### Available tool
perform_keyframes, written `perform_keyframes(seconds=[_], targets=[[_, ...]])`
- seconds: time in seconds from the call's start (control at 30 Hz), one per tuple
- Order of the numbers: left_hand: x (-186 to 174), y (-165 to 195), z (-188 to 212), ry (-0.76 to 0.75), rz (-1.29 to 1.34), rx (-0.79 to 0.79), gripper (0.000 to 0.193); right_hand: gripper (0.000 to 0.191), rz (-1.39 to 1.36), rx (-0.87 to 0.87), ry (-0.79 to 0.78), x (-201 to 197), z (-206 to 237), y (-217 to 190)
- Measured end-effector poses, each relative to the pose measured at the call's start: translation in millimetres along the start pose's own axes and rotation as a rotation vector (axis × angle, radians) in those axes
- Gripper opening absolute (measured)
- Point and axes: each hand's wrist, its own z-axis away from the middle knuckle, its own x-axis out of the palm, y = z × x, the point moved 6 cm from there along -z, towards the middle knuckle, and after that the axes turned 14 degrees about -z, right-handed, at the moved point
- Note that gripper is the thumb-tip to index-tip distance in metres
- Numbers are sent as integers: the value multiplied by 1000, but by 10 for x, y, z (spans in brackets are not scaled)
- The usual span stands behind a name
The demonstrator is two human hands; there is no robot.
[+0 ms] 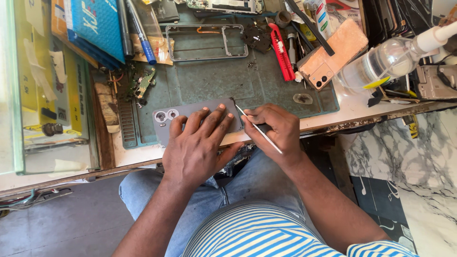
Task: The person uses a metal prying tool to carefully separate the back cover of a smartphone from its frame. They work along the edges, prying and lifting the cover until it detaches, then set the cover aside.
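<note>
A grey phone (164,119) lies face down near the front edge of the green work mat (209,81), its two camera lenses at the left end. My left hand (200,143) presses flat on the phone's back, fingers spread. My right hand (273,128) grips a thin metal pry tool (257,127). The tool's tip touches the phone's upper right corner.
On the mat lie an empty phone frame (207,43), a small circuit board (143,85), a red utility knife (282,52) and a pink phone back (333,54). A clear spray bottle (385,62) lies at the right. Pens and a blue packet (97,26) sit at the back left.
</note>
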Motion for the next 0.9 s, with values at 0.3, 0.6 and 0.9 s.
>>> perform_keyframes(seconds=[0.3,0.6,0.9], targets=[[-21,4,-13,-10,-15,5,59,15,-5,-28,77,1,49,5],[-20,0,-2,-30,23,-4,61,19,-541,192,144,-233,291,360],[9,-64,-84,-75,-57,-171,58,17,-329,144,34,-233,203,248]])
